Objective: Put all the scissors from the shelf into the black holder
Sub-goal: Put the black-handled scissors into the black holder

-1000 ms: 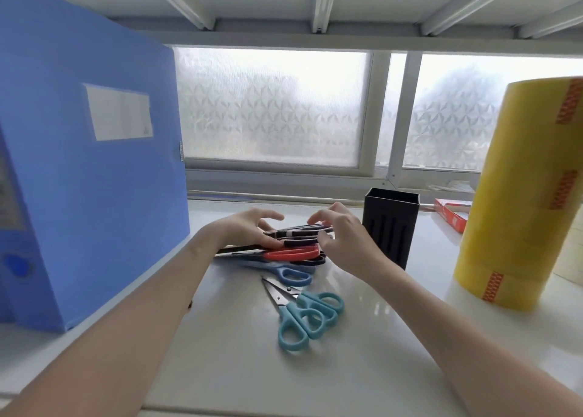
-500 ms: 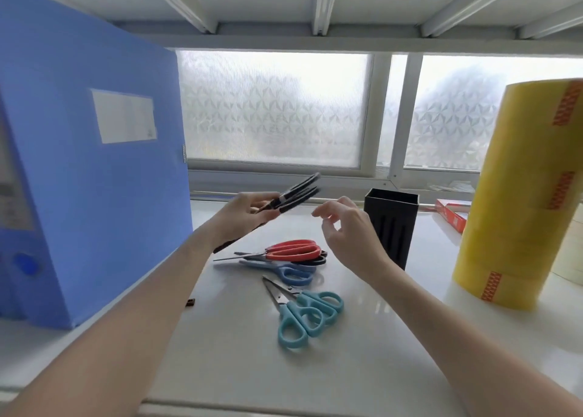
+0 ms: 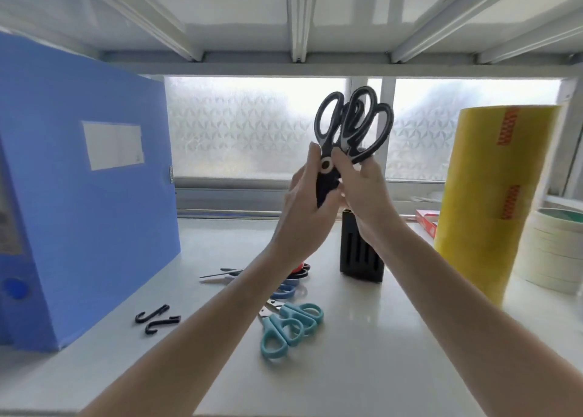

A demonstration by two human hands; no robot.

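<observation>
Both hands hold black scissors upright above the black holder.

A tall blue file box (image 3: pixel 82 195) stands at the left of the white shelf (image 3: pixel 362 353), and a yellow tape stack (image 3: pixel 492 195) at the right. The black holder (image 3: pixel 359 255) stands far centre, partly hidden behind the right hand (image 3: pixel 366 192). The left hand (image 3: pixel 303 214) and right hand meet, both clamped on the black scissors (image 3: pixel 350 126), handles up. Teal scissors (image 3: pixel 290 325), blue scissors (image 3: pixel 285 289) and red scissors (image 3: pixel 299 268) lie near centre; two black hooks (image 3: pixel 156 317) lie left.
</observation>
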